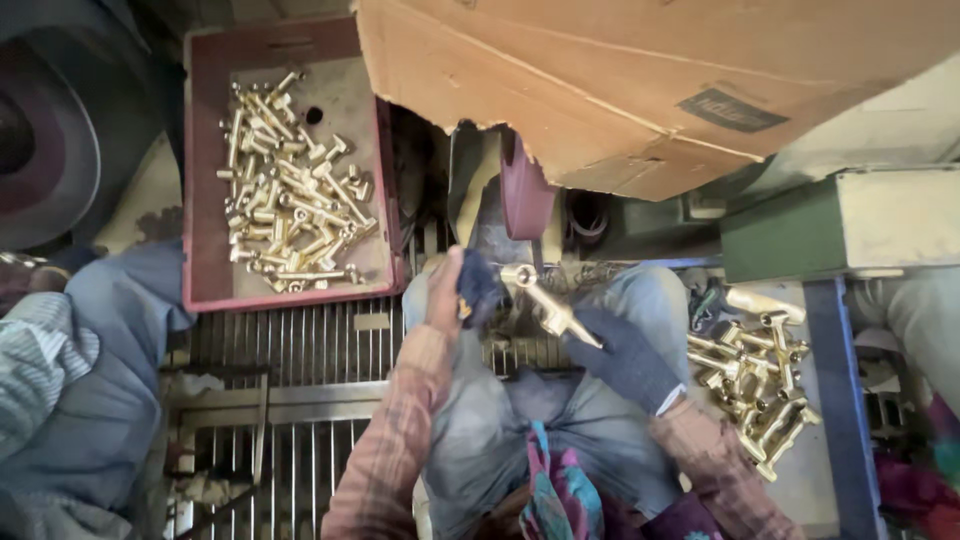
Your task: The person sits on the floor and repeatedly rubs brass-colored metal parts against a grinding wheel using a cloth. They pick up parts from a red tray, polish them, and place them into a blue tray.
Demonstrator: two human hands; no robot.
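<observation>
Brass fitting [545,300] being held near dark-red wheel [525,190] | left hand [462,290], gloved right hand [625,355] both gripping it | red tray [205,200] holding many pieces | pile [755,380] waiting beside right knee

hands: left hand [462,290] and gloved right hand [622,352] hold a brass fitting [545,303]
crate: red crate [205,180] of brass parts [290,180]

A tray [205,180] of fittings [290,185] lies left of the wheel [525,190]; a second heap [755,380] lies right, under the cardboard [620,80].
</observation>
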